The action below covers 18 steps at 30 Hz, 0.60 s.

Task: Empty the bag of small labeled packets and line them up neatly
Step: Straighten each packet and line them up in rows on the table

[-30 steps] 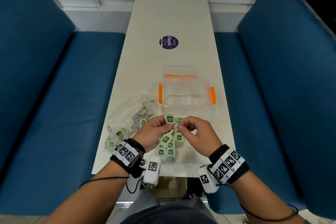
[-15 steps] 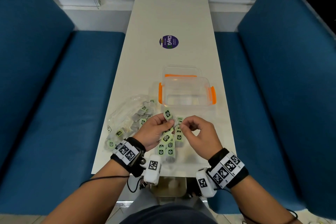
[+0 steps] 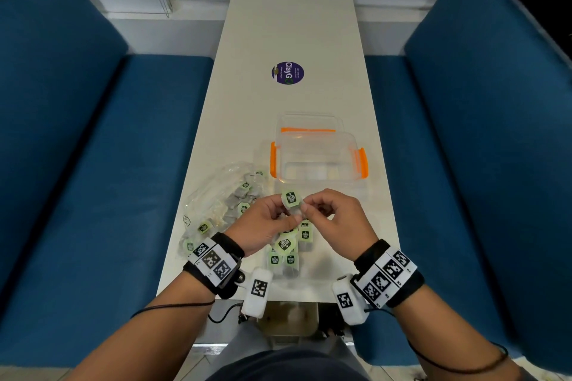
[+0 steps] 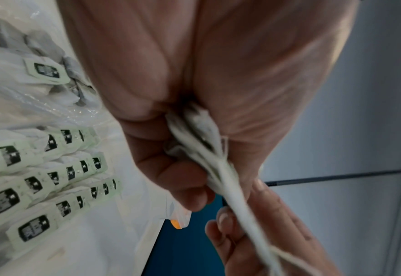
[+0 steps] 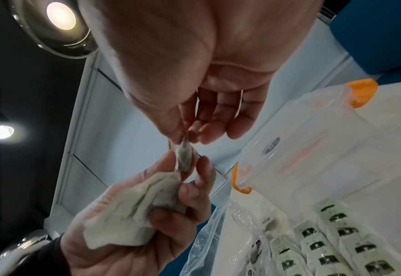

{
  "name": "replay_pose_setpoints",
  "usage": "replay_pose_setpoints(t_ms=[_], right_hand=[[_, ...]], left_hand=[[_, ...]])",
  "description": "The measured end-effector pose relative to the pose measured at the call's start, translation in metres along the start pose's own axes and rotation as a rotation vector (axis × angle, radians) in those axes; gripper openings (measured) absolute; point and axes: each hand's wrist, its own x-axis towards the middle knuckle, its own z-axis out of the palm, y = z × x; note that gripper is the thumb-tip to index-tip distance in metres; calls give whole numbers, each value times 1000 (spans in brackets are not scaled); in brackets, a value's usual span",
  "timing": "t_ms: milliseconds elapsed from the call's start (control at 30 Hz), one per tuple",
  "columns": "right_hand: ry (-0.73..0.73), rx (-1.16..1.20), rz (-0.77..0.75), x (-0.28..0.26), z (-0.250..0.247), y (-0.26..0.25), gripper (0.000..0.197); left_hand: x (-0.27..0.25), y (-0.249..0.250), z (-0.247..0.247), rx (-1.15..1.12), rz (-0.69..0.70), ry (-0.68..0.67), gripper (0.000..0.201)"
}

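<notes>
Above the table's near end, my left hand [image 3: 289, 212] grips a small bunch of white packets [image 5: 135, 209], and one green label [image 3: 291, 198] sticks up from it. My right hand [image 3: 309, 206] pinches one small packet [image 5: 184, 155] of that bunch between thumb and forefinger. Strings run from my left hand's grip [image 4: 199, 134] toward the right fingers [image 4: 239, 233]. Several green-labelled packets [image 3: 289, 252] lie in short rows under my hands. The clear plastic bag [image 3: 223, 204] lies to the left, with several packets inside.
A clear plastic box with orange clips [image 3: 318, 161] stands just beyond my hands, its lid behind it. A round purple sticker [image 3: 288, 73] marks the mid-table. Blue bench seats [image 3: 108, 179] flank the narrow white table [image 3: 294, 25] on both sides.
My hands drew slightly apart half a second ago and have come back together on the packets. The green label sits a little higher than a second ago.
</notes>
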Motion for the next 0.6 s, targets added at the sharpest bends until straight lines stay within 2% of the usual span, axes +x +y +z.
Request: replay_pose_setpoints(t_ms=[67, 233, 300, 467, 600], right_hand=[[-6, 40, 55, 0, 1, -2, 4], [-66, 141, 120, 0, -3, -1, 9], [-98, 166, 129, 0, -5, -1, 10], [-128, 192, 125, -5, -8, -1, 10], [-79, 136, 79, -10, -5, -2, 7]], left_hand=[[0, 0, 0, 47, 7, -29, 16], [1, 0, 2, -30, 8, 9, 26], [0, -1, 2, -53, -2, 3, 22], [-1, -1, 3, -122, -38, 27, 17], [-1, -2, 5, -194, -46, 55, 12]])
